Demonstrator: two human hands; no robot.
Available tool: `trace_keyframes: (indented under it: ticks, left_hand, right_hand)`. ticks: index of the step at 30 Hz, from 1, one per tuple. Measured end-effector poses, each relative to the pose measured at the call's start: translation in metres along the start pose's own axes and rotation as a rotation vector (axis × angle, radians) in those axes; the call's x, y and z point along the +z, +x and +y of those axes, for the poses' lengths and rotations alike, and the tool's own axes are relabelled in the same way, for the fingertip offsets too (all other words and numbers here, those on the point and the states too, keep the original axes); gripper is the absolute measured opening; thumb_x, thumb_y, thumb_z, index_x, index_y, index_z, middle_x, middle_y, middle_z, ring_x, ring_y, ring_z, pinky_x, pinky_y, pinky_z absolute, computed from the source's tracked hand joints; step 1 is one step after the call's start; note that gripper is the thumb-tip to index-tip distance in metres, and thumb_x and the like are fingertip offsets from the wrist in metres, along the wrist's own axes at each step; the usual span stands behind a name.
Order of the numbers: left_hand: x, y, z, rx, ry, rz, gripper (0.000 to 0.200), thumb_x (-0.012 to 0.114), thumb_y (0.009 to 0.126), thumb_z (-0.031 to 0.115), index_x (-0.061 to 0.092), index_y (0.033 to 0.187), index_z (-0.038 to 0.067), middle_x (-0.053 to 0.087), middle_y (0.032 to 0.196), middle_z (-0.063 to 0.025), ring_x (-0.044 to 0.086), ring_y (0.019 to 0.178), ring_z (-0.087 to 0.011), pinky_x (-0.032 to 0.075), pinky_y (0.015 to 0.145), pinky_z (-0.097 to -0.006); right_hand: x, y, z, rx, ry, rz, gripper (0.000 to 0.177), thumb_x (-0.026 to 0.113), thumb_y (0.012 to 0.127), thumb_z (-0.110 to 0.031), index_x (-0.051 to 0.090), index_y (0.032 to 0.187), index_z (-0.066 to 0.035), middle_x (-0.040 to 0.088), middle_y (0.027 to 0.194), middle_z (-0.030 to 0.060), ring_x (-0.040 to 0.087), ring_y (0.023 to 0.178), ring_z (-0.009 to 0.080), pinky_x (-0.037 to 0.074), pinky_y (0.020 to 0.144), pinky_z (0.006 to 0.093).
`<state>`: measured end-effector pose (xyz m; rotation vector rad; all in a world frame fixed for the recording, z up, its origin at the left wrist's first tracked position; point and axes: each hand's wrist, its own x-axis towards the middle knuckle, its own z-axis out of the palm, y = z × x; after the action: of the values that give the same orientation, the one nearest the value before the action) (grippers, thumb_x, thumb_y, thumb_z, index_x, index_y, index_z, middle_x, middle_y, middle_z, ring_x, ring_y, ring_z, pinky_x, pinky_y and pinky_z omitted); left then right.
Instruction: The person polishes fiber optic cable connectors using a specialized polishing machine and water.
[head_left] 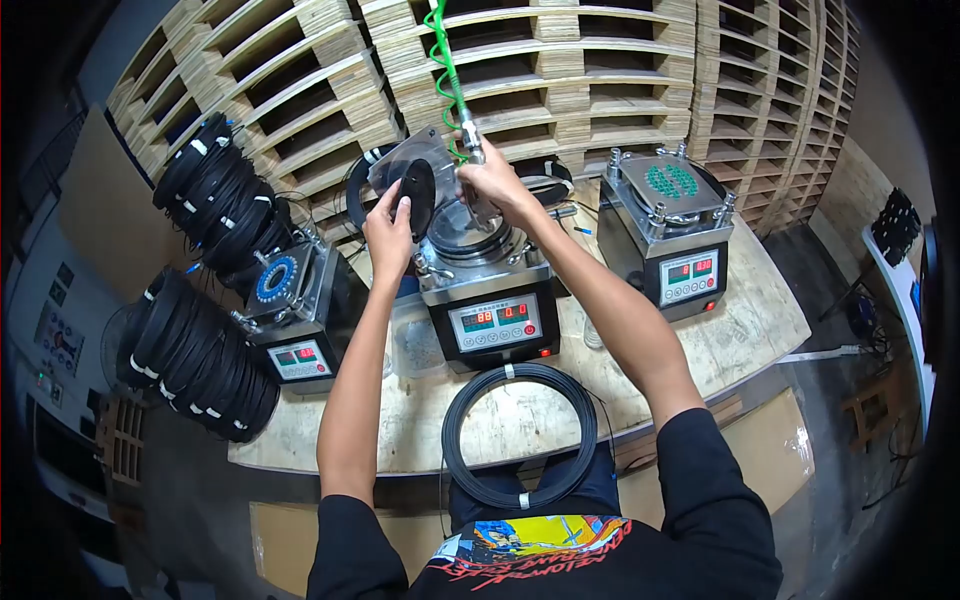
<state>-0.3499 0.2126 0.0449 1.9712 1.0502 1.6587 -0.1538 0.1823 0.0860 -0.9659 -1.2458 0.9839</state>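
Observation:
My left hand (pixel 390 232) grips a dark round disc (pixel 420 198) with a clear plate (pixel 405 158) behind it, tilted up over the left rear of the middle machine (pixel 495 322). Wrapped round a metal air gun (pixel 470 140) on a green coiled hose (pixel 440 55), my right hand (pixel 490 185) is above that machine's round top (pixel 465 240). The machine's red display is lit. A black cable coil (pixel 450 430) with white ties lies at the table's front edge, in front of the machine.
A machine with green pieces on its plate (pixel 670 180) stands right; another with a blue ring (pixel 277 279) stands left. Stacks of black coils (pixel 200 360) fill the table's left side. Wooden pallets (pixel 600 60) rise behind. A clear container (pixel 415 345) sits beside the middle machine.

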Motion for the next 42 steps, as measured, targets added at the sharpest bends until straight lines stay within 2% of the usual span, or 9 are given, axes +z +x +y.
trace_keyframes:
  ticks: [4,6,9,13,19,21,26,39,42]
  left_hand:
    - [-0.009,-0.002,0.005,0.003,0.049,0.003,0.036,0.062,0.097,0.013,0.063,0.130,-0.001,0.073,0.112,-0.0206,0.071,0.097,-0.0213,0.052,0.086,-0.0332]
    - [-0.010,-0.004,0.011,-0.222,-0.048,-0.047,0.036,0.062,0.097,0.014,0.063,0.131,0.000,0.074,0.108,-0.0162,0.070,0.088,-0.0165,0.054,0.078,-0.0304]
    - [-0.008,0.002,-0.016,-0.055,-0.106,-0.021,0.037,0.063,0.097,0.016,0.063,0.132,0.002,0.074,0.101,-0.0103,0.067,0.077,-0.0098,0.054,0.066,-0.0270]
    - [-0.014,-0.005,0.005,-0.270,-0.234,-0.053,0.038,0.065,0.097,0.018,0.064,0.132,0.003,0.072,0.096,-0.0067,0.062,0.074,-0.0058,0.053,0.064,-0.0258]
    - [-0.011,0.006,0.010,0.001,-0.091,-0.354,0.033,0.066,0.096,0.018,0.068,0.127,0.007,0.074,0.088,-0.0119,0.061,0.076,-0.0062,0.052,0.071,-0.0296]
    - [-0.012,0.005,0.039,0.197,0.134,-0.467,0.028,0.064,0.094,0.008,0.071,0.121,0.007,0.072,0.096,-0.0225,0.074,0.086,-0.0278,0.054,0.075,-0.0342]
    - [-0.009,0.004,0.049,0.374,0.295,-0.821,0.032,0.067,0.086,0.000,0.071,0.117,0.005,0.071,0.115,-0.0165,0.067,0.106,-0.0367,0.054,0.090,-0.0398]
    - [0.013,0.005,0.017,0.423,0.195,-0.863,0.030,0.065,0.078,-0.006,0.072,0.107,0.001,0.068,0.115,-0.0187,0.065,0.106,-0.0387,0.052,0.093,-0.0419]
    - [0.019,0.003,0.018,0.224,0.215,-0.814,0.022,0.064,0.082,0.003,0.071,0.103,0.002,0.070,0.108,-0.0179,0.066,0.100,-0.0364,0.052,0.088,-0.0440]
  right_hand:
    - [0.018,0.017,-0.019,-0.305,0.299,0.207,0.059,0.052,0.083,0.002,0.044,0.141,-0.009,0.057,0.083,0.0059,0.063,0.061,0.0158,0.054,0.056,0.0302]
    - [0.020,0.025,-0.033,-0.382,0.376,0.294,0.059,0.050,0.083,0.005,0.044,0.140,-0.009,0.053,0.092,0.0052,0.063,0.062,0.0159,0.055,0.056,0.0311]
    - [0.013,0.031,-0.034,-0.456,0.301,0.348,0.058,0.055,0.087,-0.001,0.042,0.143,-0.009,0.060,0.081,0.0046,0.067,0.068,0.0162,0.056,0.062,0.0311]
    - [-0.007,0.009,-0.023,-0.240,0.134,0.088,0.061,0.056,0.089,-0.003,0.042,0.147,-0.013,0.059,0.081,0.0031,0.065,0.069,0.0138,0.055,0.062,0.0286]
    - [-0.055,0.010,-0.004,-0.243,-0.001,0.191,0.063,0.058,0.089,-0.003,0.042,0.149,-0.015,0.059,0.087,0.0037,0.066,0.069,0.0154,0.055,0.062,0.0296]
    - [-0.073,0.010,-0.007,-0.198,-0.042,0.204,0.065,0.057,0.090,-0.003,0.039,0.151,-0.016,0.059,0.090,0.0049,0.067,0.070,0.0170,0.056,0.061,0.0294]
    - [-0.110,0.008,-0.002,-0.213,-0.146,0.167,0.061,0.059,0.092,-0.003,0.040,0.148,-0.018,0.058,0.084,0.0035,0.069,0.068,0.0169,0.054,0.056,0.0282]
    - [-0.126,0.022,-0.010,-0.114,-0.165,0.167,0.054,0.062,0.096,-0.011,0.041,0.145,-0.012,0.057,0.080,0.0014,0.070,0.070,0.0161,0.053,0.057,0.0280]
    - [-0.116,0.038,-0.011,-0.149,-0.130,0.130,0.051,0.063,0.096,-0.012,0.043,0.143,-0.007,0.061,0.084,0.0028,0.071,0.073,0.0161,0.054,0.058,0.0273]
